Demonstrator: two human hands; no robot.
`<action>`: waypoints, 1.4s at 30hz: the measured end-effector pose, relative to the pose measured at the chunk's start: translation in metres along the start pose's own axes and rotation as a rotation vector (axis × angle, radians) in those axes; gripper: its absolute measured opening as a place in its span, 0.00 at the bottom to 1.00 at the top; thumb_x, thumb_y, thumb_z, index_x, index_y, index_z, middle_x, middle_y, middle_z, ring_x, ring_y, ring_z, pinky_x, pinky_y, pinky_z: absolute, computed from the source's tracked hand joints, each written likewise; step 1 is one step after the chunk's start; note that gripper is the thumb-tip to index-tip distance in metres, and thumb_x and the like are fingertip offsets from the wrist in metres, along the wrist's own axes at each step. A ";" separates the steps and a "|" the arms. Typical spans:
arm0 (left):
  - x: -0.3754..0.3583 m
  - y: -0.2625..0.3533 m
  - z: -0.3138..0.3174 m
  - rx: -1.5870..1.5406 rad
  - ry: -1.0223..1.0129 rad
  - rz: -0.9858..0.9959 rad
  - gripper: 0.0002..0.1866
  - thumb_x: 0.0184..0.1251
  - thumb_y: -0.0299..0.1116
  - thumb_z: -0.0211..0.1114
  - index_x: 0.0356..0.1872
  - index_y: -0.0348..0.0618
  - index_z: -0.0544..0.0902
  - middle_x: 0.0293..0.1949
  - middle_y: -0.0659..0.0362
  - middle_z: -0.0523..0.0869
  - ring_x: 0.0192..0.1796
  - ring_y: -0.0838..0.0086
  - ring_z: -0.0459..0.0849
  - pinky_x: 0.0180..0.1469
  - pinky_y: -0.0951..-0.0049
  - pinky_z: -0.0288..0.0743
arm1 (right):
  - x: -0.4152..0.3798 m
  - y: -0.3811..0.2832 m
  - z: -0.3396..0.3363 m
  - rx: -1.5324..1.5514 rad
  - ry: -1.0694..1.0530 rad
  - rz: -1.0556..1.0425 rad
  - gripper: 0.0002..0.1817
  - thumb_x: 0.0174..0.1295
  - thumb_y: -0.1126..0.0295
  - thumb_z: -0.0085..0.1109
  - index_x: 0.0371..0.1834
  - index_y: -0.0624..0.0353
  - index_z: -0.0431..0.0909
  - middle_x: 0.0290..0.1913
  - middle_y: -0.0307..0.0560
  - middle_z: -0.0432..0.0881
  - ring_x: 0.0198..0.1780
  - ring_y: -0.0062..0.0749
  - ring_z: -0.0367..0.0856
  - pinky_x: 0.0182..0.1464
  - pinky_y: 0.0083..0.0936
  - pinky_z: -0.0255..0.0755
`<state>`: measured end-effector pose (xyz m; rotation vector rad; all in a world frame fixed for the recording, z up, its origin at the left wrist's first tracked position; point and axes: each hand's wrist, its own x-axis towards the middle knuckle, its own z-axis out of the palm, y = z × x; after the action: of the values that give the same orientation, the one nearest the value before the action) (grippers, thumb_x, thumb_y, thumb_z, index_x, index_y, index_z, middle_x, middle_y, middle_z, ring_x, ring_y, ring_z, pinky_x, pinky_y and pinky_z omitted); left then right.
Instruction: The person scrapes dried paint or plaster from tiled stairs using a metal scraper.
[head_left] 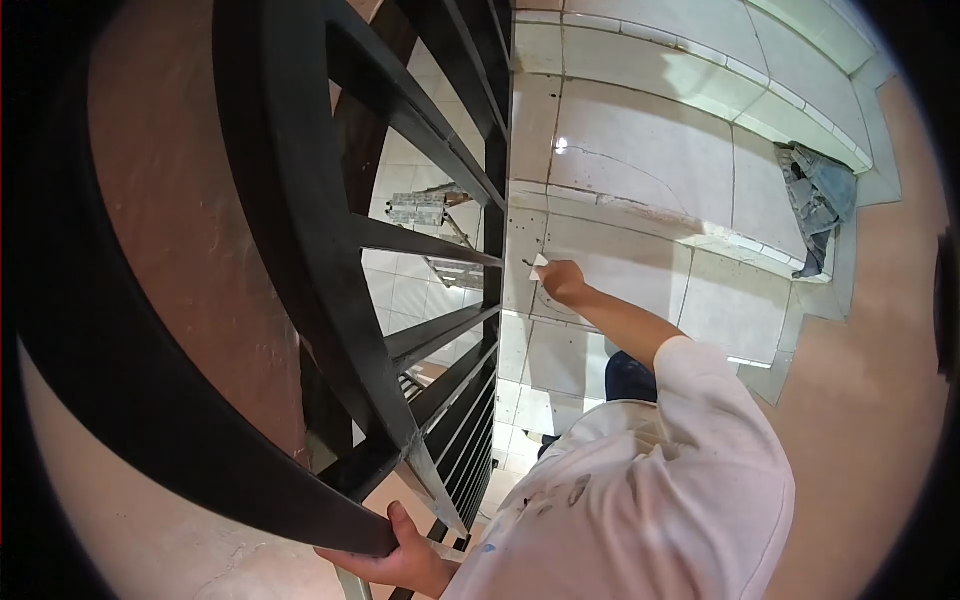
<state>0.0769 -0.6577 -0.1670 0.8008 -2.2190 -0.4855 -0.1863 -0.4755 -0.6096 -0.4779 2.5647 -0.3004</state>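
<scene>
My left hand (400,562) is closed around the end of a black metal handrail (180,440), its thumb on top. My right hand (565,281) reaches out over a white tiled stair tread (620,262). Between its fingers is a small flat white piece (540,264) with a pointed corner; its exact kind does not show. The piece is at or just above the tile, close to the railing side. Small dark specks (527,262) lie on the tread around it.
Black railing bars (430,245) run along the left of the stairs. Through them a paint-marked ladder (455,225) shows on a lower tiled floor. A crumpled grey-blue cloth (822,195) lies on the steps by the right wall (880,400). More tiled steps rise beyond.
</scene>
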 end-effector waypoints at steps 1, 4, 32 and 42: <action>0.000 0.003 0.002 0.009 0.008 -0.005 0.42 0.60 0.45 0.78 0.67 0.34 0.65 0.52 0.44 0.80 0.51 0.56 0.86 0.54 0.64 0.82 | -0.003 0.000 -0.010 -0.047 -0.028 -0.033 0.12 0.64 0.71 0.54 0.42 0.51 0.89 0.45 0.48 0.90 0.47 0.42 0.89 0.43 0.37 0.83; 0.000 0.005 0.002 0.026 0.026 -0.012 0.41 0.60 0.45 0.78 0.66 0.35 0.66 0.51 0.45 0.81 0.51 0.57 0.86 0.53 0.65 0.83 | -0.020 -0.009 -0.057 -0.078 -0.086 -0.022 0.12 0.64 0.71 0.54 0.40 0.51 0.89 0.46 0.49 0.90 0.47 0.42 0.89 0.43 0.36 0.83; -0.012 -0.021 -0.009 0.235 0.095 -0.203 0.58 0.52 0.46 0.83 0.78 0.36 0.54 0.66 0.41 0.74 0.64 0.49 0.79 0.62 0.60 0.79 | 0.040 0.004 -0.040 0.078 0.118 -0.013 0.11 0.66 0.66 0.56 0.41 0.53 0.89 0.45 0.50 0.89 0.48 0.43 0.89 0.47 0.39 0.83; 0.003 -0.010 -0.010 0.041 -0.018 0.076 0.51 0.50 0.46 0.85 0.66 0.23 0.65 0.51 0.41 0.81 0.49 0.57 0.82 0.49 0.62 0.79 | 0.072 -0.003 -0.041 -0.030 0.088 0.102 0.12 0.62 0.68 0.55 0.37 0.56 0.90 0.43 0.52 0.90 0.47 0.44 0.90 0.44 0.40 0.84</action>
<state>0.0866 -0.6684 -0.1646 0.7325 -2.2735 -0.4130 -0.2653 -0.5013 -0.6057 -0.3508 2.6718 -0.2518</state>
